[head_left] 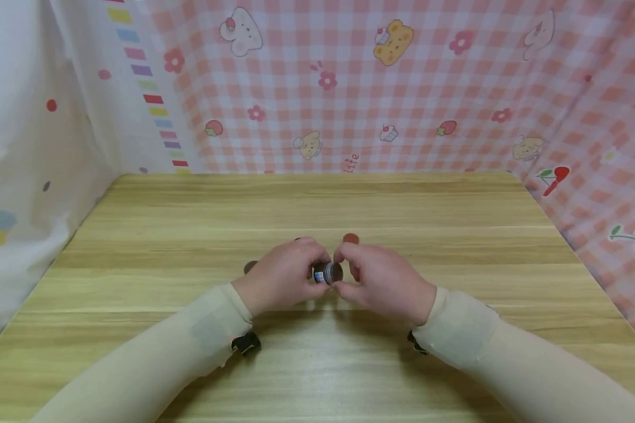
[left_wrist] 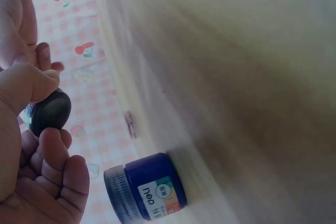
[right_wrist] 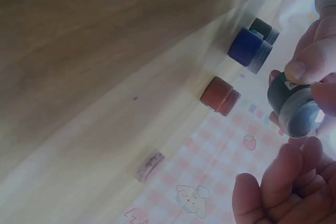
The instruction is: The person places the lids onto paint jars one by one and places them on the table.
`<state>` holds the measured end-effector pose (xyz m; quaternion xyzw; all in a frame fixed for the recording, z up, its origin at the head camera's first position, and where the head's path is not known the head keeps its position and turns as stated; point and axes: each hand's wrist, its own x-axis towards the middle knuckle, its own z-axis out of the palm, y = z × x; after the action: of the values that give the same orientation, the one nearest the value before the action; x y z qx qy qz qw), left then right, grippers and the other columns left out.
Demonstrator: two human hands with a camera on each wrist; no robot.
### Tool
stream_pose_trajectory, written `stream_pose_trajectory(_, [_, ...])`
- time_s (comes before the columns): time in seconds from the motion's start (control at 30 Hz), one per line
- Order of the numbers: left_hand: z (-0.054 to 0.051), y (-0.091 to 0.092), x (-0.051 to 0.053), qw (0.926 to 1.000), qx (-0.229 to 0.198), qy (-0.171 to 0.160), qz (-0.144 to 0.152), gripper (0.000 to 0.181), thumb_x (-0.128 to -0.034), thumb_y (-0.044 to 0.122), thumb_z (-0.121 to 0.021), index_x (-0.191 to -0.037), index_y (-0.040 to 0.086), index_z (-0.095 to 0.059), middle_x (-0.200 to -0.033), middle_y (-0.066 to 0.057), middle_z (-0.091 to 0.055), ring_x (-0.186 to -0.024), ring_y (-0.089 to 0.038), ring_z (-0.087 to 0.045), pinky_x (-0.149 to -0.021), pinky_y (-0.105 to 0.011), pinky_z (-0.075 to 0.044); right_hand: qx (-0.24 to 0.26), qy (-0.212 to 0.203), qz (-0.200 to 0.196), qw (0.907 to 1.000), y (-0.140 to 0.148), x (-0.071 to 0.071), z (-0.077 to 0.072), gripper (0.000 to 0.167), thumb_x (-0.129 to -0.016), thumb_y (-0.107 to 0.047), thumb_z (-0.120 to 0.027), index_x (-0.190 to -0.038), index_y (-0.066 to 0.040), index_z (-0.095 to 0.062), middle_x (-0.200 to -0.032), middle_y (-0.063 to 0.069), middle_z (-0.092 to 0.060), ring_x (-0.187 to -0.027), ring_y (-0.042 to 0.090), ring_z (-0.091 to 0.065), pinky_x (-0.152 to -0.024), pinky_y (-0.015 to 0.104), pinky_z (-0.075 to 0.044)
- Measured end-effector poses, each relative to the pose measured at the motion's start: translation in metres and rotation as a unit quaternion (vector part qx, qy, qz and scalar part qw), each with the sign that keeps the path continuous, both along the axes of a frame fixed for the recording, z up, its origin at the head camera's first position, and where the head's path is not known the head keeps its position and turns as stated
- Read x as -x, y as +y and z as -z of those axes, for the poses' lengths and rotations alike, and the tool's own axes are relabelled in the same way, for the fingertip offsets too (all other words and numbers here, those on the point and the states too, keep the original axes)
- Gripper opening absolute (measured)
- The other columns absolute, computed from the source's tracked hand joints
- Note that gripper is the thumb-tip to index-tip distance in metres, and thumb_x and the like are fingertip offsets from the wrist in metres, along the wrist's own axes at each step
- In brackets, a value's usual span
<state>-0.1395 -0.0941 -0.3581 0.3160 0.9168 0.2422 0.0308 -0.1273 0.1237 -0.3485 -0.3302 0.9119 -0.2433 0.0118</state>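
Dark jar (head_left: 321, 274) lifted above the table (head_left: 317, 205)

The left hand (head_left: 280, 275) curls around it, its label white and blue, its ridged lid (right_wrist: 302, 119) greyish. The right hand's (head_left: 388, 282) fingers curve beside the lid; whether they grip, I can't tell. Pink gingham cloth (head_left: 349, 103) hangs behind the wood-grained tabletop.
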Motion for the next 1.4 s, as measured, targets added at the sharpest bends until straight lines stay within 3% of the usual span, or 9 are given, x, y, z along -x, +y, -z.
stream_pose_trajectory(0.2, [0.0009, -0.0003, -0.0002, 1.0, -0.002, 0.005, 0.003, 0.016, -0.0885, 0.022, -0.081, -0.099, 0.014, -0.072, -0.093, 0.003, -0.062, -0.081, -0.011, -0.054, -0.072, -0.026, -0.049, 0.0, -0.011, 0.005, 0.9999, 0.0, -0.0007, -0.0007, 0.039, -0.09, -0.023, -0.08, -0.121, -0.01, -0.06, -0.072, -0.006, -0.052, -0.057, 0.006, -0.042, -0.054, 0.023, -0.037])
stream_pose_trajectory(0.4, [0.0011, -0.0003, -0.0013, 1.0, 0.002, 0.003, 0.001, 0.016, -0.0888, 0.022, -0.081, -0.099, 0.014, -0.072, -0.094, 0.004, -0.062, -0.08, -0.011, -0.054, -0.072, -0.026, -0.049, -0.007, -0.015, 0.002, 0.9999, 0.0004, -0.001, -0.0007, 0.03, -0.092, -0.025, -0.08, -0.113, -0.014, -0.063, -0.069, -0.006, -0.049, -0.056, 0.007, -0.041, -0.053, 0.023, -0.035])
stream_pose_trajectory(0.6, [0.0028, -0.0008, -0.0009, 0.9999, -0.002, 0.016, 0.005, 0.015, -0.0875, 0.022, -0.081, -0.097, 0.015, -0.072, -0.093, 0.004, -0.062, -0.081, -0.011, -0.054, -0.073, -0.026, -0.049, -0.006, -0.013, 0.002, 0.9999, 0.0012, -0.0004, 0.0008, 0.041, -0.088, -0.023, -0.08, -0.121, -0.01, -0.06, -0.072, -0.006, -0.051, -0.057, 0.006, -0.042, -0.053, 0.023, -0.036])
stream_pose_trajectory(0.83, [0.0043, -0.0011, -0.0009, 1.0, -0.001, 0.009, 0.003, 0.015, -0.0881, 0.022, -0.082, -0.097, 0.015, -0.071, -0.093, 0.004, -0.062, -0.079, -0.011, -0.055, -0.072, -0.026, -0.049, -0.009, -0.001, -0.009, 0.9999, 0.0007, 0.0002, 0.0016, 0.03, -0.09, -0.021, -0.08, -0.113, -0.014, -0.062, -0.068, -0.007, -0.047, -0.057, 0.006, -0.038, -0.053, 0.022, -0.032])
stream_pose_trajectory(1.4, [0.0061, -0.0019, -0.0014, 0.9998, -0.007, 0.019, 0.005, 0.015, -0.0872, 0.021, -0.082, -0.097, 0.016, -0.071, -0.093, 0.005, -0.061, -0.079, -0.01, -0.054, -0.071, -0.025, -0.049, -0.011, -0.001, -0.006, 0.9999, 0.0016, 0.0, 0.0036, 0.036, -0.087, -0.022, -0.08, -0.117, -0.013, -0.061, -0.07, -0.007, -0.048, -0.057, 0.006, -0.04, -0.054, 0.022, -0.033])
